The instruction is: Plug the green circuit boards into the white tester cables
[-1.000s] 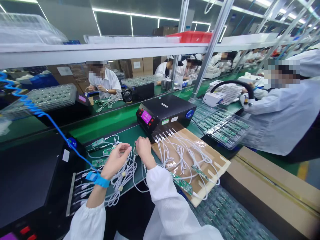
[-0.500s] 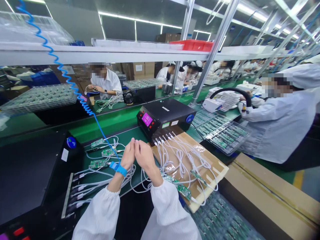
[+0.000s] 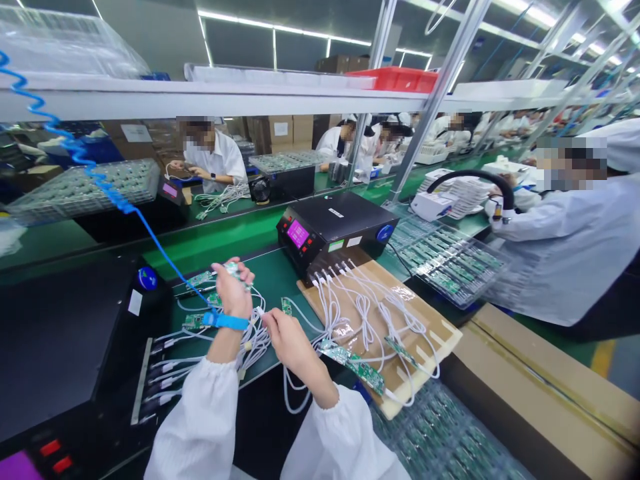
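Observation:
My left hand, with a blue wrist strap at its wrist, is raised over the green bench with its fingers curled round a small circuit board. Lower and to the right, my right hand pinches the white plug of a cable. Board and plug are apart. Beneath my hands, white cables lie in a tangle. Left of my left wrist, more green boards are wired up on the bench. Another small board sits just beyond my right hand.
A black tester with a pink screen feeds white cables over a cardboard sheet. Another black box stands at left. Trays of boards lie at right, near a co-worker. A coiled blue cord runs to my wrist strap.
My hands, together before, have moved apart. The left has turned and moved left with the circuit board now showing; the right has come lower with the cable plug in its fingers.

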A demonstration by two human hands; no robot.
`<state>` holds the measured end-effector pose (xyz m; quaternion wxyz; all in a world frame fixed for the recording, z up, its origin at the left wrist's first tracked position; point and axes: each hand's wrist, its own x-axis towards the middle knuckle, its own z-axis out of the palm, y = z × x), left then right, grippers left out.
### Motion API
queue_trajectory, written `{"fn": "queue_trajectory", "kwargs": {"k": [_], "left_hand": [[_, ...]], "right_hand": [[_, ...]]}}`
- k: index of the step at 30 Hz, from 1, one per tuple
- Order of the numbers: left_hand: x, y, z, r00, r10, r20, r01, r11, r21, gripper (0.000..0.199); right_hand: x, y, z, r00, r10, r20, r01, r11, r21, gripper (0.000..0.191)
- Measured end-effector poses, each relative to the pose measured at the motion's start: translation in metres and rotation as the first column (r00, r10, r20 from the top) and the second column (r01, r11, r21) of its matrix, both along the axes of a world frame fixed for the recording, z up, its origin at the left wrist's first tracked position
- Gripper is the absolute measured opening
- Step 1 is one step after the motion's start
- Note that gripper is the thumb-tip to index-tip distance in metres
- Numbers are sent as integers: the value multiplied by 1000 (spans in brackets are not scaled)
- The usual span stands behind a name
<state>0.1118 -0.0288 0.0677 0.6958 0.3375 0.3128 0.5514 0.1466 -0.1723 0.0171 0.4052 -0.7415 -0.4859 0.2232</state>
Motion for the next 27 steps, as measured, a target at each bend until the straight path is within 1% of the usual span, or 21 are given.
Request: {"fn": "queue_trajectory", "kwargs": {"k": [2, 3, 5, 7, 8, 9, 11, 12, 13, 15, 17, 19, 21, 24, 27], "left_hand": [[-10, 9, 10, 1000, 15, 22, -15, 1000, -23, 54], [-14, 10, 13, 1000, -14, 18, 15, 999, -35, 54], [-22, 3, 13, 991, -136, -12, 135, 989, -63, 49], [-28, -10, 5, 944, -313, -100, 306, 949, -82, 46], [-29, -17, -1, 895, -405, -188, 397, 914, -82, 49], [-31, -23, -9, 835, -470, -286, 470, 880, -74, 53], [-30, -30, -24, 730, -524, -440, 554, 829, -68, 58], [-29, -32, -32, 699, -526, -484, 569, 819, -68, 58], [-28, -32, -39, 682, -524, -511, 573, 816, -72, 56], [-23, -31, -53, 662, -509, -550, 571, 818, -71, 50], [-18, -31, -63, 652, -477, -589, 561, 826, -49, 46], [-11, -32, -69, 651, -440, -618, 551, 834, -14, 43], [-4, -35, -73, 652, -415, -635, 552, 833, 22, 39], [8, -40, -74, 645, -421, -638, 587, 807, 61, 31], [18, -43, -75, 643, -433, -631, 617, 781, 93, 31]], "right_hand": [[4, 4, -3, 1000, -17, 17, 18, 1000, -16, 33], [6, 8, -4, 997, -54, 58, 55, 998, -27, 33], [11, 21, -7, 970, -134, 202, 144, 989, -35, 34], [16, 34, -9, 919, -165, 358, 189, 981, -35, 34], [18, 40, -10, 894, -169, 414, 205, 978, -44, 35], [21, 43, -11, 875, -174, 451, 227, 972, -65, 36], [25, 45, -13, 855, -200, 479, 302, 942, -146, 39], [28, 45, -14, 852, -211, 480, 339, 920, -197, 39], [30, 43, -14, 855, -210, 474, 359, 899, -250, 37], [35, 39, -14, 876, -187, 444, 355, 873, -333, 34], [40, 34, -14, 896, -187, 403, 344, 867, -361, 32], [43, 29, -13, 910, -237, 340, 351, 876, -330, 32], [47, 25, -13, 932, -270, 242, 330, 908, -259, 31], [53, 20, -17, 958, -279, 72, 287, 946, -149, 28], [59, 18, -23, 945, -322, -51, 318, 945, -74, 30]]}}
